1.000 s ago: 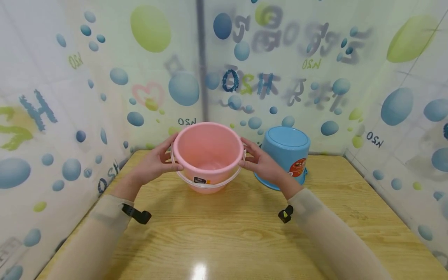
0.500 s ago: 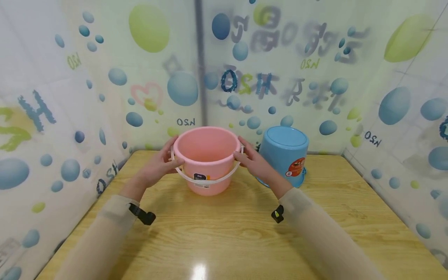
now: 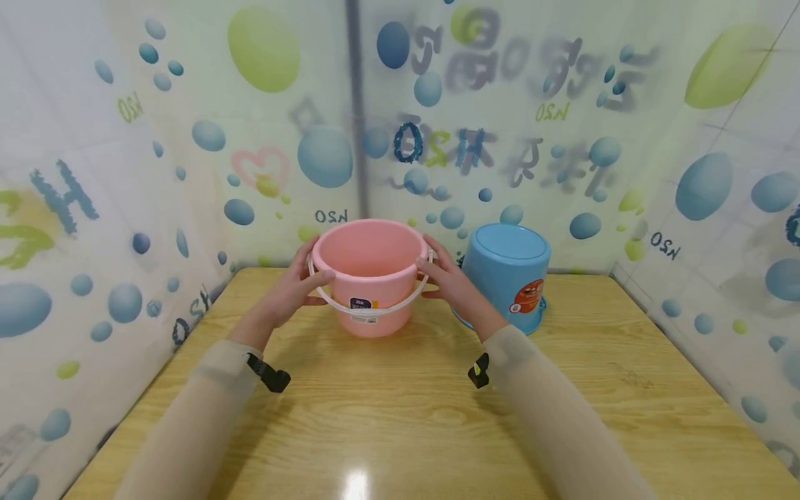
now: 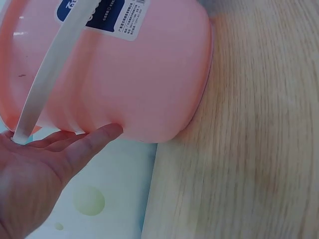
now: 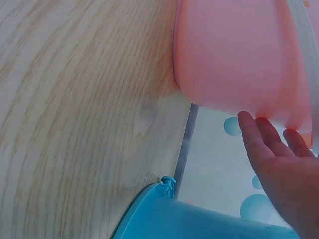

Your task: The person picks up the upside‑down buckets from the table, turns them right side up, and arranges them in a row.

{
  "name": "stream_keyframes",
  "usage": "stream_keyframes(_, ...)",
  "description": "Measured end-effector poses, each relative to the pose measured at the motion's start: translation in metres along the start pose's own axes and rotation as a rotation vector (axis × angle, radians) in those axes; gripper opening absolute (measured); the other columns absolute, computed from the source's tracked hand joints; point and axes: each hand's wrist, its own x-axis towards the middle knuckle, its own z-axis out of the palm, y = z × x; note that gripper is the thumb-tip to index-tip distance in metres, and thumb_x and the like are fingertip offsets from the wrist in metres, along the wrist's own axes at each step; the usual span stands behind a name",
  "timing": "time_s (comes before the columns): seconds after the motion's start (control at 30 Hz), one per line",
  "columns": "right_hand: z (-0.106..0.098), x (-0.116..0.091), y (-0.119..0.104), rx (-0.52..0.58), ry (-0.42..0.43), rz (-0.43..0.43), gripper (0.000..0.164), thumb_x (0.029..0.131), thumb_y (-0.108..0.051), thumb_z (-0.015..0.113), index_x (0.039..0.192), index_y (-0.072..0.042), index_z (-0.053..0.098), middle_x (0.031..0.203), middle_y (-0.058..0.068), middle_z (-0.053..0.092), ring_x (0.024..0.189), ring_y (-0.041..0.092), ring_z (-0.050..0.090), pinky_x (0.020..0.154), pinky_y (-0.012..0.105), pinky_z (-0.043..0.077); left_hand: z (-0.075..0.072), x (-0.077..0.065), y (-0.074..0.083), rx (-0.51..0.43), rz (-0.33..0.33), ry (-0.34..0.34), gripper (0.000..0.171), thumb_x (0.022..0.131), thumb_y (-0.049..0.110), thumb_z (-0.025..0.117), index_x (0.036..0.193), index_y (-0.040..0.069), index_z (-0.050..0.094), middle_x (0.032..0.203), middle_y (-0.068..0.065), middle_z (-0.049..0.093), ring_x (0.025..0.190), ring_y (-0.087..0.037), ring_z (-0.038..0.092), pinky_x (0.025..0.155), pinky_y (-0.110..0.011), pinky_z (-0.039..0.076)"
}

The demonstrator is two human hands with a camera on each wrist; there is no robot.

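A pink bucket (image 3: pixel 373 305) with a white handle (image 3: pixel 350 310) stands upright near the back of the table, mouth up, the handle hanging across its front. My left hand (image 3: pixel 289 292) grips its left side just under the rim, thumb in front and the other fingers round the side. On the opposite side my right hand (image 3: pixel 451 281) holds it the same way. In the left wrist view, fingertips (image 4: pixel 113 130) press against the pink wall. The right wrist view shows several fingertips (image 5: pixel 245 118) at the bucket's wall. A dark label (image 3: pixel 361 304) faces me.
Upside down to the right stands a blue bucket (image 3: pixel 506 278) with a red sticker, close behind my right hand. The wooden table (image 3: pixel 387 417) extends toward me. Patterned curtains (image 3: pixel 531 104) enclose the back and both sides.
The pink bucket has tipped back from leaning toward me to upright, so less of its inside shows. Both hands have moved with it, and my forearms have come slightly closer together.
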Motion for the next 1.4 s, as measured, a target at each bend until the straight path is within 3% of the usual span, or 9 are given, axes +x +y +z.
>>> stream_keyframes(0.3,0.0,0.013,0.004,0.013,0.057,0.013,0.075,0.115,-0.053,0.049,0.177,-0.04,0.011,0.176,0.01,0.04,0.155,0.043,0.05,0.12,0.07,0.046,0.001,0.015,-0.005,-0.055,0.01,0.003,0.085,0.114,0.042,0.054,0.177,0.038,-0.004,0.186,-0.009,0.008,0.16,-0.051,0.038,0.114,-0.076,0.049)
stream_keyframes(0.6,0.003,0.027,0.007,0.023,0.109,0.017,0.071,0.116,-0.052,0.048,0.177,-0.039,0.015,0.171,0.013,0.048,0.155,0.042,0.051,0.123,0.07,0.043,-0.004,0.02,-0.007,-0.036,-0.001,0.021,0.087,0.112,0.052,0.054,0.176,0.044,-0.004,0.185,-0.012,0.012,0.16,-0.051,0.04,0.116,-0.075,0.047)
stream_keyframes(0.83,0.005,0.033,0.005,0.002,0.127,0.023,0.069,0.116,-0.055,0.047,0.176,-0.04,0.017,0.169,0.01,0.049,0.151,0.041,0.054,0.123,0.068,0.044,-0.004,0.02,-0.004,-0.025,0.01,0.056,0.089,0.112,0.05,0.056,0.177,0.039,-0.004,0.18,-0.022,0.027,0.158,-0.05,0.043,0.117,-0.074,0.047)
stream_keyframes(1.4,0.018,0.04,-0.002,-0.02,0.27,0.032,0.06,0.116,-0.05,0.05,0.173,-0.038,0.033,0.165,0.011,0.054,0.143,0.039,0.06,0.122,0.063,0.047,-0.004,0.026,-0.005,-0.006,0.004,0.103,0.092,0.111,0.056,0.056,0.176,0.044,-0.008,0.183,-0.015,0.023,0.161,-0.046,0.039,0.121,-0.076,0.041)
